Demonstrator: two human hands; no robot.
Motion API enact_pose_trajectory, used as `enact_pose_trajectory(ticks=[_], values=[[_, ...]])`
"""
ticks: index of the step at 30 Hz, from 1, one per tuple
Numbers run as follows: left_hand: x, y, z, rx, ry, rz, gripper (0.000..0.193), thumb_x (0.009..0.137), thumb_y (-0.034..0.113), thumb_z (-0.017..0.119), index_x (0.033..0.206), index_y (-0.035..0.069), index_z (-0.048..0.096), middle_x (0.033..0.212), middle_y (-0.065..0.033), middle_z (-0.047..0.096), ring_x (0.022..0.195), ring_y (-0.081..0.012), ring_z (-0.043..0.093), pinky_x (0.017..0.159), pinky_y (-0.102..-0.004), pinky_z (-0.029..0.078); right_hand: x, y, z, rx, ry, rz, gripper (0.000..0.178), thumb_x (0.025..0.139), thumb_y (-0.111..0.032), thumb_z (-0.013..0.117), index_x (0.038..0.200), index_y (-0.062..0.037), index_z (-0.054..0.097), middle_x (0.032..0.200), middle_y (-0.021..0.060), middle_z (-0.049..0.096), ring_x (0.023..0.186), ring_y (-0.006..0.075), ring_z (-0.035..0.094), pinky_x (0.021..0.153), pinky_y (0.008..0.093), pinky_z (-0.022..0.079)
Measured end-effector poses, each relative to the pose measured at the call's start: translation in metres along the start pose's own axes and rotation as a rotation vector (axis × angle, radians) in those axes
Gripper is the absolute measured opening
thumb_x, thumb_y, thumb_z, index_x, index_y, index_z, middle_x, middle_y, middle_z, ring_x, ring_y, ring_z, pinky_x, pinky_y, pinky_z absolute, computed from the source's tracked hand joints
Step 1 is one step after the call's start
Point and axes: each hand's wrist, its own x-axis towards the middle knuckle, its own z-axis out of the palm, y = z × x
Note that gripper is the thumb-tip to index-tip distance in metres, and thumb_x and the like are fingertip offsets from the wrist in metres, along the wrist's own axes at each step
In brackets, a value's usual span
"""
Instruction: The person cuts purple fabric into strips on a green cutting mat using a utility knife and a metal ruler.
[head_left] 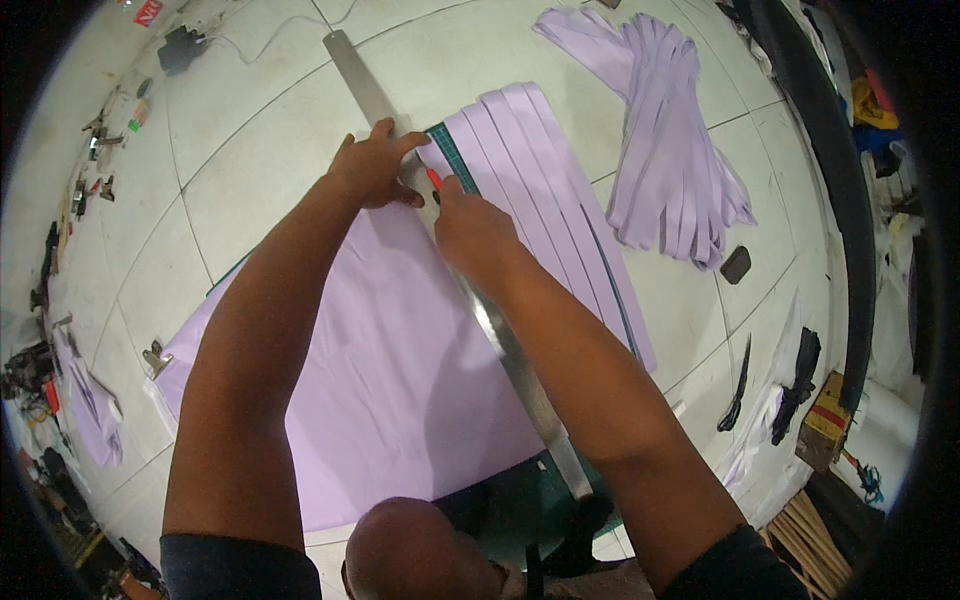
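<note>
A long metal ruler [361, 82] lies slantwise across a lilac cloth [390, 380]. My left hand [375, 168], fingers spread, presses down on the ruler toward its far end. Just to the right of the ruler, my right hand [472, 232] is closed around a red cutter [434, 179], mostly hidden in the fist. Right of the ruler the cloth is in long parallel strips [510, 145]. A green cutting mat [452, 158] shows in a gap beside the strips and under the near end of the ruler. A metal clip [155, 358] grips the cloth's left corner.
Loose lilac strips [665, 140] are heaped at the far right on the tiled floor [265, 130]. Near them are a small dark block [735, 265] and black scissors [738, 388]. Several clips [98, 145] lie at the left, and a lilac scrap [88, 400] nearer.
</note>
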Motion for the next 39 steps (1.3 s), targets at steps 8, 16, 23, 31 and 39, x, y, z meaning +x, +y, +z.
enact_pose_trajectory(ticks=[8, 16, 23, 31, 39], values=[[0.005, 0.001, 0.000, -0.026, -0.041, -0.036, 0.093, 0.067, 0.045, 0.087, 0.146, 0.039, 0.039, 0.156, -0.0199, 0.030, 0.129, -0.0387, 0.053, 0.115, -0.0564, 0.030, -0.093, 0.033, 0.001, 0.020, -0.190, 0.199, 0.031, 0.096, -0.015, 0.044, 0.124, -0.0022, 0.044, 0.101, 0.0274, 0.067, 0.096, 0.0438, 0.066, 0.086, 0.0546, 0.049], [0.014, -0.009, 0.020, 0.075, 0.007, 0.006, 0.092, 0.070, 0.044, 0.087, 0.147, 0.039, 0.038, 0.154, -0.0213, 0.032, 0.123, -0.0385, 0.059, 0.109, -0.0495, 0.043, -0.212, 0.094, 0.032, 0.060, -0.336, 0.466, 0.037, 0.099, -0.025, 0.044, 0.131, -0.0050, 0.043, 0.107, 0.0294, 0.064, 0.103, 0.0463, 0.064, 0.093, 0.0587, 0.045], [0.022, -0.033, 0.033, 0.029, 0.093, 0.103, 0.092, 0.068, 0.037, 0.087, 0.147, 0.035, 0.039, 0.153, -0.0224, 0.033, 0.126, -0.0410, 0.054, 0.105, -0.0486, 0.048, -0.327, 0.138, 0.045, -0.053, -0.537, 0.567, 0.031, 0.100, -0.021, 0.040, 0.125, -0.0037, 0.044, 0.105, 0.0310, 0.065, 0.095, 0.0482, 0.066, 0.084, 0.0583, 0.050], [0.025, -0.023, 0.033, -0.092, 0.092, 0.106, 0.092, 0.068, 0.034, 0.088, 0.146, 0.019, 0.041, 0.146, -0.0186, 0.042, 0.138, -0.0375, 0.041, 0.111, -0.0463, 0.041, -0.373, 0.156, 0.043, -0.127, -0.612, 0.679, 0.029, 0.099, -0.019, 0.041, 0.123, -0.0023, 0.044, 0.104, 0.0337, 0.065, 0.093, 0.0490, 0.067, 0.082, 0.0589, 0.051], [0.011, -0.026, 0.026, -0.133, 0.040, 0.007, 0.100, 0.066, 0.036, 0.088, 0.147, 0.017, 0.033, 0.147, -0.0170, 0.042, 0.122, -0.0373, 0.057, 0.103, -0.0466, 0.047, -0.305, 0.128, 0.003, -0.121, -0.290, 0.342, 0.026, 0.099, -0.024, 0.051, 0.115, -0.0049, 0.043, 0.084, 0.0255, 0.066, 0.081, 0.0479, 0.065, 0.069, 0.0560, 0.051]])
